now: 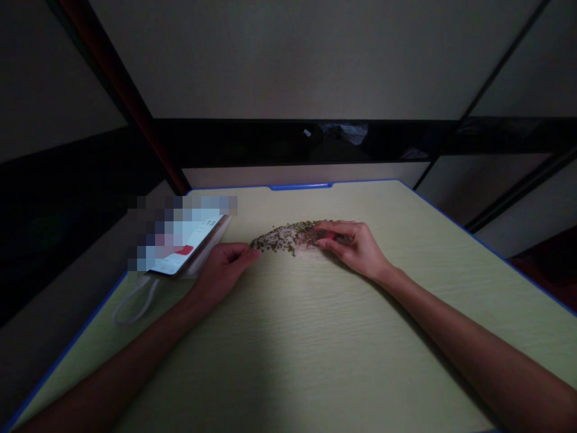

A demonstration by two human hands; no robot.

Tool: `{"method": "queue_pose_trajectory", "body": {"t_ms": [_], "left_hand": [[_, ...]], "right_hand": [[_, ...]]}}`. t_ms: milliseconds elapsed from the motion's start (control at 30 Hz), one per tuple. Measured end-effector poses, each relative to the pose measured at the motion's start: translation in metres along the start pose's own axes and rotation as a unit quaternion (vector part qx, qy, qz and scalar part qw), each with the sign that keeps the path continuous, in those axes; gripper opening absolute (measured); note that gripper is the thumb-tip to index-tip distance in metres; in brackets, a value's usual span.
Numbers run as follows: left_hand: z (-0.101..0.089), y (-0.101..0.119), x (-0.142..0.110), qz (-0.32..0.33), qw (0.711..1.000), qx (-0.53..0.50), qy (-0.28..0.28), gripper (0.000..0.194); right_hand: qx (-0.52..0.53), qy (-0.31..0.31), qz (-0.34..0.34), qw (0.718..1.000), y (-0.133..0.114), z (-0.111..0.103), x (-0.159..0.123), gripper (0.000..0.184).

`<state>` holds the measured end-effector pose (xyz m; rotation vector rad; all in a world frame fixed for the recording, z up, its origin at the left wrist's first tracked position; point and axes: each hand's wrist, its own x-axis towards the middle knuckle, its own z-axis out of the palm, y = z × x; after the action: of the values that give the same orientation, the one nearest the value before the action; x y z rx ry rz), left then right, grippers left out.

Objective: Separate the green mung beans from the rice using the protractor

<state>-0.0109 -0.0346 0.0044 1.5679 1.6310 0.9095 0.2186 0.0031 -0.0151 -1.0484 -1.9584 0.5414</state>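
Many small green-brown grains [293,236] lie in a curved patch at the middle of the table. Whitish and pinkish areas show among them; whether these belong to a clear packet or a sheet, I cannot tell. My left hand [226,263] is closed at the patch's narrow left tip, thumb and forefinger pressed together there. What it pinches is too small to make out. At the right end, my right hand [356,245] curls thumb and fingers around a dim part with a red spot [331,236]. The hand partly hides what lies there.
A phone [198,237] with a lit screen, partly blurred out, leans at the left on a whitish object with a looped strap [135,307]. The pale wooden table [279,349] has a blue rim and a blue handle-like strip [301,186] at its far edge. Cabinet panels [288,66] stand behind.
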Motion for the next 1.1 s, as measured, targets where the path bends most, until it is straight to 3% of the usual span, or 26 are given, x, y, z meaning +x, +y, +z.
{"method": "queue_pose_trajectory", "body": {"t_ms": [233,1100], "left_hand": [[-0.0012,-0.0008,0.0002,-0.001,1.0,0.0,-0.004,0.035],[-0.0007,0.0013,-0.0018,0.002,1.0,0.008,-0.005,0.034]], "right_hand": [[0.003,0.017,0.035,0.999,0.0019,0.0018,0.0007,0.028],[0.024,-0.003,0.03,0.999,-0.0003,0.0024,0.0013,0.029]]}}
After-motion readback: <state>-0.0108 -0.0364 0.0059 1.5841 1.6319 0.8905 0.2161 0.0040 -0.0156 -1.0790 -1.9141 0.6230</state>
